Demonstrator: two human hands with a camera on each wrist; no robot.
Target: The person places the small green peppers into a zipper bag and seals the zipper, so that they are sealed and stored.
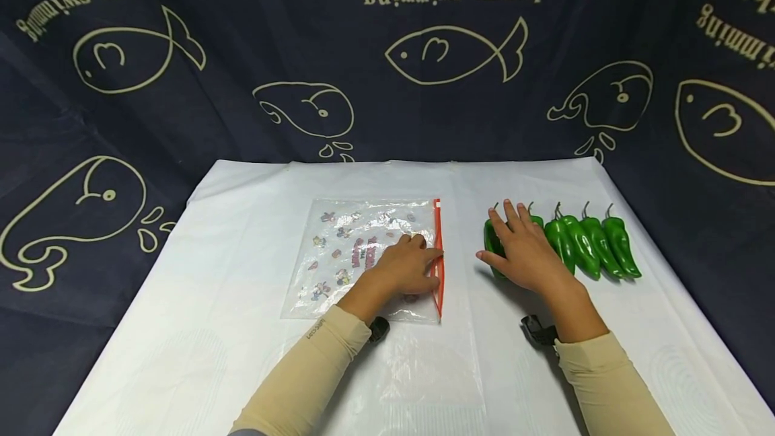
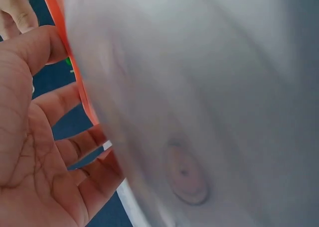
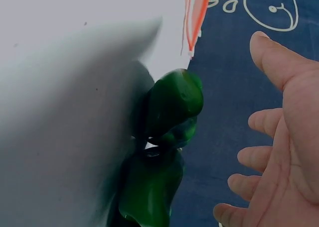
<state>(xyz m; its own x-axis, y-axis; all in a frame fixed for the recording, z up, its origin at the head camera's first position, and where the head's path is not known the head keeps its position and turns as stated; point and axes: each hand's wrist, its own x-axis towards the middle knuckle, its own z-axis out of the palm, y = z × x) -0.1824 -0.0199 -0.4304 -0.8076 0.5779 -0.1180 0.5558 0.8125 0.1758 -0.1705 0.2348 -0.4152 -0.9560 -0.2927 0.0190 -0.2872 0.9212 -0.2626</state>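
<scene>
A clear printed zip bag lies flat with its red zip edge to the right. My left hand holds the bag at this edge, with bent fingers and thumb against the red strip; part of the grip is hidden. Several glossy green peppers lie side by side in a row to the right, stems away from me. My right hand is spread over the leftmost peppers, partly covering them. The right wrist view shows its fingers apart beside pepper ends, with nothing held.
A white cloth covers the table. Behind and around it hangs a dark blue fabric with fish and whale drawings. A translucent sheet lies near the front, between the forearms. Both wrists carry a black camera.
</scene>
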